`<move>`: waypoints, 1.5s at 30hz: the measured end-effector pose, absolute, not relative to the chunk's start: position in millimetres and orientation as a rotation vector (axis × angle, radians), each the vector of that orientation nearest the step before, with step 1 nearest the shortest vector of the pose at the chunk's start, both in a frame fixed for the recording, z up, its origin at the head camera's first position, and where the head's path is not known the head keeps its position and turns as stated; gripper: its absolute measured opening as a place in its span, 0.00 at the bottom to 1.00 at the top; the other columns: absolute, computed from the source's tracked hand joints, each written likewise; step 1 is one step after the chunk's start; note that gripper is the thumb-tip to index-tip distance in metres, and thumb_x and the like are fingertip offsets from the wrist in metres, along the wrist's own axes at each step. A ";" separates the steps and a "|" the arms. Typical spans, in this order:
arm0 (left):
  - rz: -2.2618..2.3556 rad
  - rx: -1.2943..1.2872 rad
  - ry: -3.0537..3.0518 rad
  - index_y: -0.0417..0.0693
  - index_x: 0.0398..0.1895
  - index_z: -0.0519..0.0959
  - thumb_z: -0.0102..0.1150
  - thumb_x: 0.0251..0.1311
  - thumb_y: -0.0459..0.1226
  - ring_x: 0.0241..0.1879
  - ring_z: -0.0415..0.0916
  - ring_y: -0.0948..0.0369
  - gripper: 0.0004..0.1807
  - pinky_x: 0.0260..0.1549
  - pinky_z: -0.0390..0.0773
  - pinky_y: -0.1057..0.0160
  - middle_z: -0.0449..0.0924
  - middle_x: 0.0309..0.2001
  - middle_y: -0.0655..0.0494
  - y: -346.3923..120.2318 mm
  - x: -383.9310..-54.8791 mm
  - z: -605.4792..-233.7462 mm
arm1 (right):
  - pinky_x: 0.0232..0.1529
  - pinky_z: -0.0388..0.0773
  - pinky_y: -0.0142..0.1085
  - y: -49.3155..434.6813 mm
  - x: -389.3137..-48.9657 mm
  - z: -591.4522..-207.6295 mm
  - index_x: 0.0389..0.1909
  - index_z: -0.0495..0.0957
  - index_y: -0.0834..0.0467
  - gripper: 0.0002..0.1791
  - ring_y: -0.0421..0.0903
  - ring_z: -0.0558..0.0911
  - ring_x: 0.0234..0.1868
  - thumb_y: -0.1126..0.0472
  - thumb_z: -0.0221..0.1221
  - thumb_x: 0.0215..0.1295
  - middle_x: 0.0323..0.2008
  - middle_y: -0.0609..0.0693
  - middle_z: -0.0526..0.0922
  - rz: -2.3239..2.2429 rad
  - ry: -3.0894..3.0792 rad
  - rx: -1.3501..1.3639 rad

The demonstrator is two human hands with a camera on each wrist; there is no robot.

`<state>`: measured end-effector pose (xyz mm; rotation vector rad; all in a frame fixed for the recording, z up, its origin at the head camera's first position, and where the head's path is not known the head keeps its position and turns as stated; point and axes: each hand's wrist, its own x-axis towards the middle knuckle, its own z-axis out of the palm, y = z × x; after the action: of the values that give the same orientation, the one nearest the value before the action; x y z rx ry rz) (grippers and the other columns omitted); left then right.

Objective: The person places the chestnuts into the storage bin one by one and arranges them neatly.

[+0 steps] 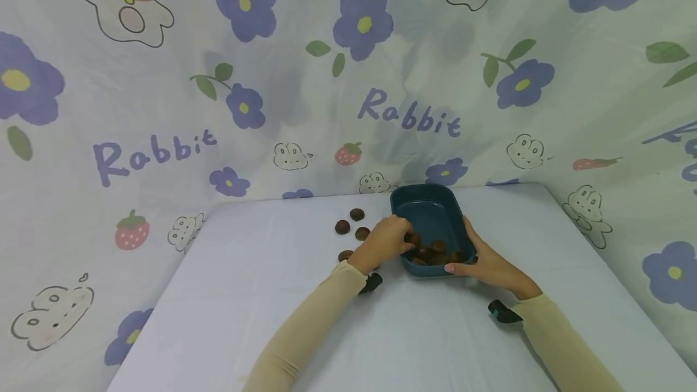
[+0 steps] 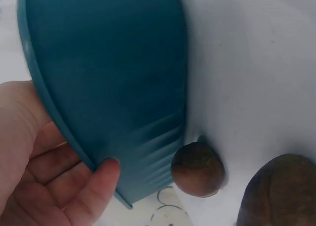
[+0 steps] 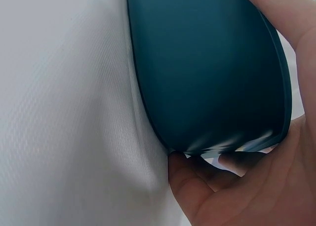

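A dark teal rectangular box [image 1: 430, 216] sits on the table, with several brown chestnuts [image 1: 437, 258] heaped at its near end. My left hand [image 1: 385, 239] reaches over its left rim, fingers curled, with a chestnut [image 1: 413, 239] at the fingertips. In the left wrist view, the left thumb [image 2: 101, 186] lies across the rim, and the fingertips are hidden behind it. My right hand [image 1: 492, 265] grips the box's near right corner, thumb at the front. In the right wrist view, the right fingers [image 3: 190, 186] curl at the bottom edge of the box.
Several loose chestnuts [image 1: 342, 227] lie on the white tablecloth [image 1: 261, 259] left of the box; one is partly behind the left wrist. A patterned curtain [image 1: 305, 95] hangs right behind the table's far edge. Black wrist straps [image 1: 503, 312] stick out below the sleeves.
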<state>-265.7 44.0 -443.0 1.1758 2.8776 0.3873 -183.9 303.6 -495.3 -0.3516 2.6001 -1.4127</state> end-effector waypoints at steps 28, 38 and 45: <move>0.217 1.100 2.847 0.53 0.40 0.91 0.77 0.56 0.47 0.35 0.82 0.64 0.12 0.33 0.81 0.63 0.88 0.38 0.61 50.4 -268.7 -438.5 | 0.69 0.44 0.79 304.2 -178.8 -491.7 0.81 0.19 0.38 0.71 0.73 0.36 0.82 0.49 0.72 0.62 0.84 0.56 0.25 -1.398 2.609 -0.366; 0.220 1.119 2.808 0.54 0.33 0.90 0.79 0.54 0.47 0.32 0.81 0.65 0.10 0.33 0.80 0.64 0.88 0.34 0.62 49.4 -270.7 -436.4 | 0.70 0.45 0.79 303.8 -180.1 -493.3 0.81 0.18 0.39 0.71 0.73 0.37 0.82 0.48 0.72 0.62 0.84 0.58 0.25 -1.379 2.620 -0.357; 0.276 1.044 2.738 0.55 0.35 0.90 0.79 0.53 0.49 0.33 0.81 0.65 0.12 0.34 0.81 0.64 0.88 0.36 0.63 48.9 -272.9 -436.3 | 0.70 0.45 0.79 302.8 -181.9 -494.7 0.80 0.17 0.40 0.71 0.73 0.36 0.82 0.46 0.70 0.63 0.84 0.58 0.25 -1.368 2.614 -0.328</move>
<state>-272.9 48.9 -436.3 1.0441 2.7378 0.2757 -181.9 302.8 -494.7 -0.3275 2.6143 -1.3679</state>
